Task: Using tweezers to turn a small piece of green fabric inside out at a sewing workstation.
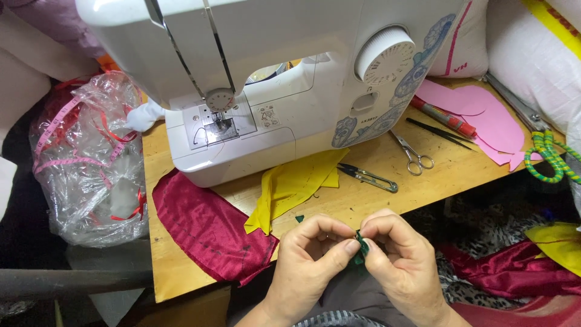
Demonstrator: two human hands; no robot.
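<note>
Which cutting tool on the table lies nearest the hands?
The black-bladed thread snips beside the yellow fabric; the small silver scissors lie farther back, the large shears farthest right.

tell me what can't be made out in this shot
Head view:
- Green fabric scrap: mostly hidden by left hand and right hand; shape unclear.
- Sewing machine: top cut off by frame edge.
- Clear plastic bag: contents blurred by crinkled film.

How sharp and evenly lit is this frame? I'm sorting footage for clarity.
Head view: sewing machine brightly lit, its top nearly washed out; both hands and green scrap fairly sharp; plastic bag shows glare; lower left dark.
</note>
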